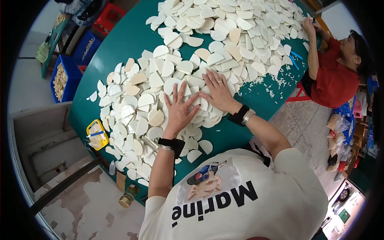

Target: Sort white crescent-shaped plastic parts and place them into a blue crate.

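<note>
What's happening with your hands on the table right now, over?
Left hand flat, fingers spread, on white half-round pieces. Right hand flat beside it, same pile. Nothing gripped. Green table heaped with pieces; another person works far side.

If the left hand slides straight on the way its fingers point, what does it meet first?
Probably more of the white half-round pieces: the left hand lies flat on that pile, fingers pointing across the green table.

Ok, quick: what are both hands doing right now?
Left hand: open, fingers spread, palm flat on the pale half-round pieces, holding nothing.
Right hand: open, flat on the same pile, holding nothing.
</note>
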`<state>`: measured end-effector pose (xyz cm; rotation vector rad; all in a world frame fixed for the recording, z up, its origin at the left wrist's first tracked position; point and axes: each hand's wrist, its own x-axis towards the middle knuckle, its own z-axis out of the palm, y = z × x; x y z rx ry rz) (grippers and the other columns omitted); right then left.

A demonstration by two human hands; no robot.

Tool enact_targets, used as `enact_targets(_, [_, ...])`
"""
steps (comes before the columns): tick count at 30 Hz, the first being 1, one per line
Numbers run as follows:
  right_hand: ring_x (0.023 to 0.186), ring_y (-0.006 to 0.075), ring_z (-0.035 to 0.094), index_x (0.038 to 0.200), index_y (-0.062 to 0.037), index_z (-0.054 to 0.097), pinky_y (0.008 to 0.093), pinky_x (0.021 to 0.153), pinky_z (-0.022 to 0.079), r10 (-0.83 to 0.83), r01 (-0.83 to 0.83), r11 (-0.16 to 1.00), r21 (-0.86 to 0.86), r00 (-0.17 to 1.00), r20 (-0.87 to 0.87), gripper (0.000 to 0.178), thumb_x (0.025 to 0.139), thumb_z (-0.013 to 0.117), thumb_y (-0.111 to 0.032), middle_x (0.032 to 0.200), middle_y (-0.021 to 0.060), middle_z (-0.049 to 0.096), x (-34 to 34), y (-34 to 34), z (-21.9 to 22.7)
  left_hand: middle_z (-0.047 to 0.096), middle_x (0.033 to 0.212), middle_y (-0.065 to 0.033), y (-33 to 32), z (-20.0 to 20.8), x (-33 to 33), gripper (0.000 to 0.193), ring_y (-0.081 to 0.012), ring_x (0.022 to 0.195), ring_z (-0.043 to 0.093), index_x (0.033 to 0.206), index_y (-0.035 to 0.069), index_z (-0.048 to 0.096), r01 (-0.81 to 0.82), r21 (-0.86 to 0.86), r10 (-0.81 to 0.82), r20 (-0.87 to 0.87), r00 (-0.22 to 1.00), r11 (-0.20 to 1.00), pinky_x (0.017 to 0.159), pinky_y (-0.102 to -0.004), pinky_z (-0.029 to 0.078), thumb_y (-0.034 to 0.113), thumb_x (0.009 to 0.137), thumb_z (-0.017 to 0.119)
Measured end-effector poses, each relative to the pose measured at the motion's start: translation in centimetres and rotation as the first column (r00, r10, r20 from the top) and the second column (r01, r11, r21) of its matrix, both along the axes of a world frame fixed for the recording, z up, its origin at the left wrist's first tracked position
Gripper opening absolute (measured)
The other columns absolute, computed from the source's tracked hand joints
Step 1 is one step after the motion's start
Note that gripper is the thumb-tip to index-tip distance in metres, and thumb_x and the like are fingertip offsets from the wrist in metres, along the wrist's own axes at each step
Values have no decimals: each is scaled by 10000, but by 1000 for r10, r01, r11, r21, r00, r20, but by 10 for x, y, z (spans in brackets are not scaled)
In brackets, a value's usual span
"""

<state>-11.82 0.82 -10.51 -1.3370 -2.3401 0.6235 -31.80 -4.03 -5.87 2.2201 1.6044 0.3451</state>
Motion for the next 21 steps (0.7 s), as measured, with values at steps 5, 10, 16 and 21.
enact_targets(5, [1386,380,165,1417,-124,353,552,1105,146,-2,-1,999,37,997,75,600,920,478,-435,1514,142,203,-5,-42,9,193,1533,-86,-26,11,2,427,-344,1424,103,1299,345,533,21,-41,-20,19,1000,999,1082,-620,22,390,878,585])
enact_targets(10, [1367,319,261,1329,-139,480,547,1109,149,65,-65,997,36,998,20,499,892,554,-369,1454,103,350,12,-60,24,192,1532,-90,-55,3,18,459,-364,1418,97,1317,323,520,25,-36,-18,189,982,999,1088,-619,32,384,867,593])
enact_targets(16, [1268,308,398,1214,-90,563,418,1070,302,178,-171,984,53,958,-223,515,779,703,-328,1323,148,483,5,-26,44,144,1548,-110,-87,18,9,487,-368,1421,102,1340,308,500,-131,-101,157,314,936,986,1100,-588,50,364,867,603])
enact_targets(21, [1268,347,392,1277,-78,511,427,1061,300,184,-179,983,43,949,-257,491,844,636,-273,1365,166,447,-20,-15,60,222,1521,-140,-101,39,-75,424,-341,1400,205,1301,235,540,-494,126,464,209,861,860,1094,-569,111,326,889,568])
